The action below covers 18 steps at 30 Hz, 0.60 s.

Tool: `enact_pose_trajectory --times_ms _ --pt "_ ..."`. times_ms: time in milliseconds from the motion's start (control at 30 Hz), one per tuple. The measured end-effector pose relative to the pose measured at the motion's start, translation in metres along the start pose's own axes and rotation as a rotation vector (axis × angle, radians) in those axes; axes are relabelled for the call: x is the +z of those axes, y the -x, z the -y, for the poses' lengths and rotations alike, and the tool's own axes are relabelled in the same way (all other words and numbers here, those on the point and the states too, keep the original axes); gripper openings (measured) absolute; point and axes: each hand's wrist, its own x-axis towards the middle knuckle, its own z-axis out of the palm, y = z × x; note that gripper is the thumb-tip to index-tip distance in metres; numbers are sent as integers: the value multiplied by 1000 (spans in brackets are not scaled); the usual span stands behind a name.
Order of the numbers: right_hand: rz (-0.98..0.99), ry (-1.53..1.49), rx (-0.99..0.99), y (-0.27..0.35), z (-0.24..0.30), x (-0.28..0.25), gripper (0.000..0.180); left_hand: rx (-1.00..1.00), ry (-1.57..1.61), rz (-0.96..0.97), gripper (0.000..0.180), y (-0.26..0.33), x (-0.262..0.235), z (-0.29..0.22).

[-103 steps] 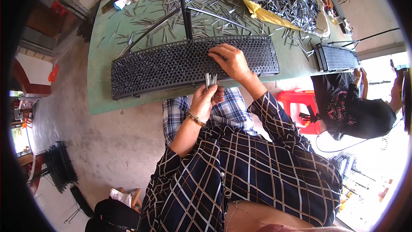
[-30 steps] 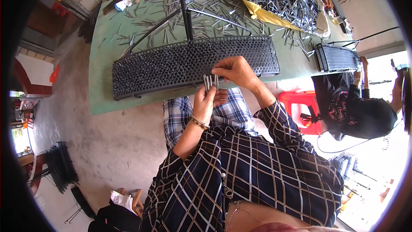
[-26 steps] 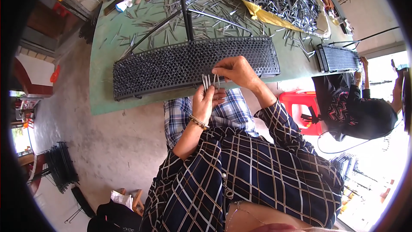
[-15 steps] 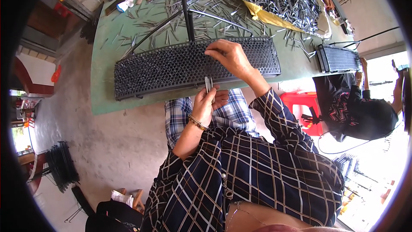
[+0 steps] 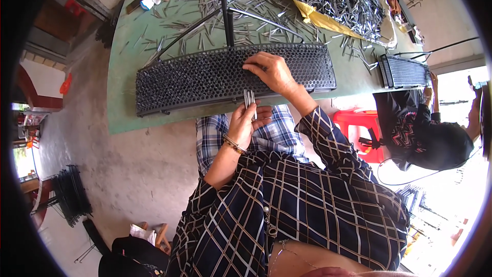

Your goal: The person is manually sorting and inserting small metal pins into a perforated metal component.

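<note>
A long black perforated panel (image 5: pixel 215 84) lies along the near edge of the green table. Its left part looks packed with small dark pieces, while the holes toward the right look bare. My left hand (image 5: pixel 245 123) is closed on a small bundle of thin silvery metal strips (image 5: pixel 249 98), held upright just in front of the panel's near edge. Over the middle of the panel, my right hand (image 5: pixel 275 74) has thumb and forefinger pinched together close to the holes. Whatever sits between those fingertips is too small to make out.
Loose thin strips (image 5: pixel 205 5) are strewn over the green table (image 5: pixel 123 118) behind the panel. A large heap of strips (image 5: pixel 333 0) fills a yellow-edged sack. A black rod frame (image 5: pixel 225 15) rises behind the panel. At right, another person (image 5: pixel 430 138) works at a similar panel (image 5: pixel 405 71) near a red stool (image 5: pixel 359 123).
My right hand has shifted slightly down and left over the panel, still pinched. My left hand keeps its bundle of strips in nearly the same place.
</note>
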Motion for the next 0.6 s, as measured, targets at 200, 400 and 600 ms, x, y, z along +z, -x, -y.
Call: enact_pose_trajectory --times_ms 200,400,600 --pt "-29 62 -103 2 -2 6 11 4 -13 30 26 0 0 -2" --pt "-74 165 -133 6 -3 5 13 1 -14 28 25 1 2 -2" --pt "-62 153 -66 10 -5 9 13 -5 -24 22 25 -1 -1 1"
